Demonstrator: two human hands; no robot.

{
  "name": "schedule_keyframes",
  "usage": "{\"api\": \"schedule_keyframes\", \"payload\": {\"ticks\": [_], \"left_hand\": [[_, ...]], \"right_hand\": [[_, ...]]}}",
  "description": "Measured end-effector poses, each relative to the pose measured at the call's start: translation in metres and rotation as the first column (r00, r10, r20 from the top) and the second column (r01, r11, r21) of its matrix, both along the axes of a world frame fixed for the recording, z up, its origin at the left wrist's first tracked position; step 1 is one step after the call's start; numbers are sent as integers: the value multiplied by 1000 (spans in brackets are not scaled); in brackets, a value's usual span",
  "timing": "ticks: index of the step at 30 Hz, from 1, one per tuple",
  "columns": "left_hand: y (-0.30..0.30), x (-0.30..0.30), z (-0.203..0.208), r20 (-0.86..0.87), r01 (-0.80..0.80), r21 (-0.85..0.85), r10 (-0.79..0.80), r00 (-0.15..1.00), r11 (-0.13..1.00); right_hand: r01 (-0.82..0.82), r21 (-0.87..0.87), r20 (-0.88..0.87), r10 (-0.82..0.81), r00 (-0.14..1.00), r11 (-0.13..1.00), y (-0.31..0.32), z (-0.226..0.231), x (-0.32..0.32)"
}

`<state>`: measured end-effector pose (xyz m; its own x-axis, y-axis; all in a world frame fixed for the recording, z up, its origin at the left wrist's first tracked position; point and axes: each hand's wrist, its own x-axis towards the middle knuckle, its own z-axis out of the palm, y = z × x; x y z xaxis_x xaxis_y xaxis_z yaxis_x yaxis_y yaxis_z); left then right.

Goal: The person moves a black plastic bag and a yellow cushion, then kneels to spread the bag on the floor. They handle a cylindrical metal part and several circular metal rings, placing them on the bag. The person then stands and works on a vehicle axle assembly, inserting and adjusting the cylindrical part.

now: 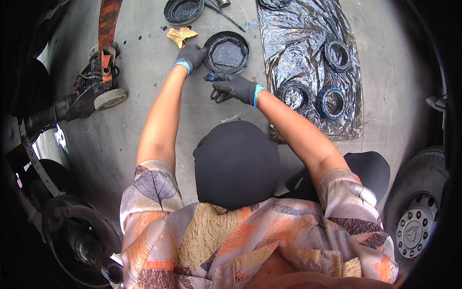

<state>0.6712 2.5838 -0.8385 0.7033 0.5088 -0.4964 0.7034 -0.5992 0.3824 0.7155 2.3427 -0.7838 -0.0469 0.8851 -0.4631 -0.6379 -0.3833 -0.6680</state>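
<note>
A round black pan [237,40] with dark grease in it sits on the concrete floor in front of me. My left hand [194,57], in a black glove over a blue one, has its fingers closed at the pan's left rim. Just below the near rim is my right hand [233,89], gloved the same way, fingers curled. A dab of dark blue grease [210,77] shows at its fingertips. Right of the hands, ring-shaped bearings lie on a shiny plastic sheet [308,58]: a blue-smeared bearing [340,103], a dark bearing [284,92] and another bearing [338,42].
A dry leaf [182,35] lies beyond my left hand. Farther off are a second round pan [184,10] and a screwdriver-like tool [230,17]. An orange-handled floor jack [107,67] stands at left, and a truck wheel [417,219] at right.
</note>
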Motion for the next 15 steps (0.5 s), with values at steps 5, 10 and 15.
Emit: {"api": "schedule_keyframes", "payload": {"ticks": [5, 10, 15], "left_hand": [[-19, -13, 15, -7, -220, -157, 222, 975, 963], [-24, -22, 10, 32, -339, -233, 355, 934, 912], [-33, -19, 21, 63, -398, -302, 435, 898, 866]], "right_hand": [[218, -47, 142, -209, 967, 975, -27, -15, 68], [427, -86, 246, -396, 885, 900, -52, -29, 116], [338, -140, 151, -318, 936, 931, -46, -51, 98]]}}
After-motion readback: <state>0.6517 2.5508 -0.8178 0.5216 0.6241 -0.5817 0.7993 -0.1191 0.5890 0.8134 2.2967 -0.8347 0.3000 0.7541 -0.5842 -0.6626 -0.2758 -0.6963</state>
